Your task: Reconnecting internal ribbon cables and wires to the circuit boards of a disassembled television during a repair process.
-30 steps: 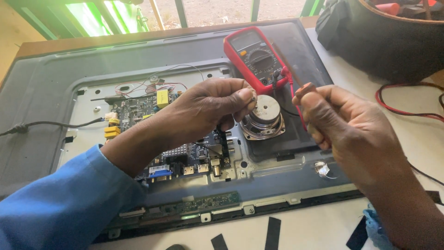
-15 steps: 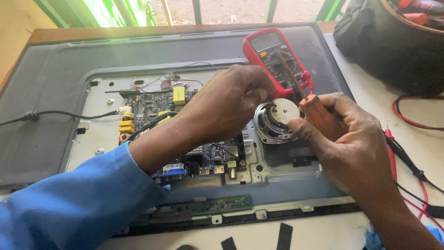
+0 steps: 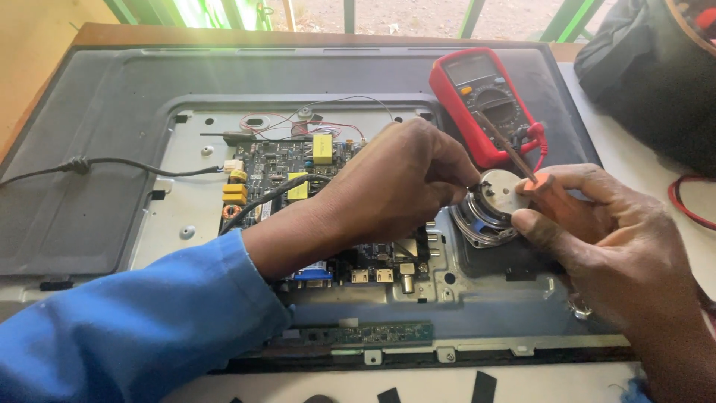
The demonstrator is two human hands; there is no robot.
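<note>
My left hand [image 3: 403, 179], in a blue sleeve, reaches across the open back of a flat television [image 3: 112, 112]. Its fingertips are pinched on a black probe at the left rim of a small round speaker [image 3: 492, 205]. The probe's black lead [image 3: 276, 195] runs back under my wrist. My right hand [image 3: 611, 246] steadies the speaker's right side and holds a red probe [image 3: 514, 153], whose tip touches the speaker's metal back. A red multimeter [image 3: 485, 97] lies just behind the speaker on the television's back.
A green circuit board [image 3: 291, 172] with yellow parts sits left of my hands in the metal chassis. A black power cord [image 3: 112, 163] trails off to the left. A dark bag [image 3: 656, 82] stands at the right, and a red wire [image 3: 682, 205] lies on the white table.
My right hand has closed in on the speaker's right side with the red probe. My left hand stays pinched at the speaker. The view has shifted slightly.
</note>
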